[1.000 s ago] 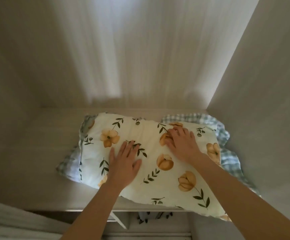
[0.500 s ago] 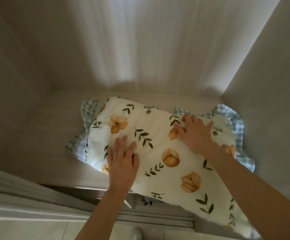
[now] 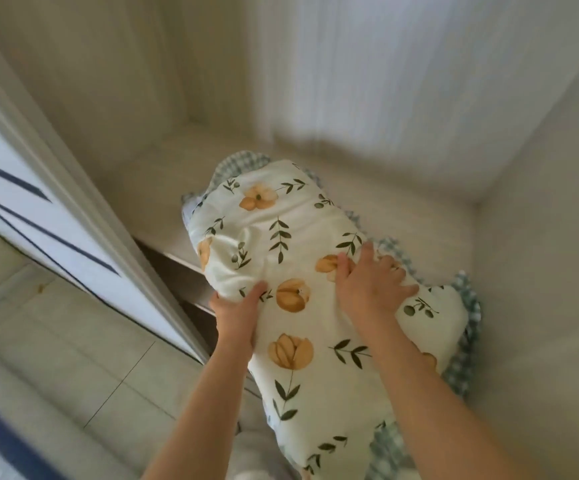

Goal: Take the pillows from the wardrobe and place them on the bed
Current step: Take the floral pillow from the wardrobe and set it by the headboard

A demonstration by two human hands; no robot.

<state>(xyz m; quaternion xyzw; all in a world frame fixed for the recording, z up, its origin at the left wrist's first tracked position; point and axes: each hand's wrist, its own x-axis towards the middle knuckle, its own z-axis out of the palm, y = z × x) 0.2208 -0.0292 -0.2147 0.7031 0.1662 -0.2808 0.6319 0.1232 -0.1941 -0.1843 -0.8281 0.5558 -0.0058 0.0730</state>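
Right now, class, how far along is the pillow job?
Done: nothing delivered; no bed in view. In hand: floral pillow overhangs the wardrobe shelf, left hand gripping its edge, right hand pressing on top. Left: carry it, and the checked pillow beneath, to the bed.

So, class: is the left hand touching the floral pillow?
Touching. The head view shows the left hand gripping the floral pillow at its edge, thumb pressed on top, fingers hidden underneath.
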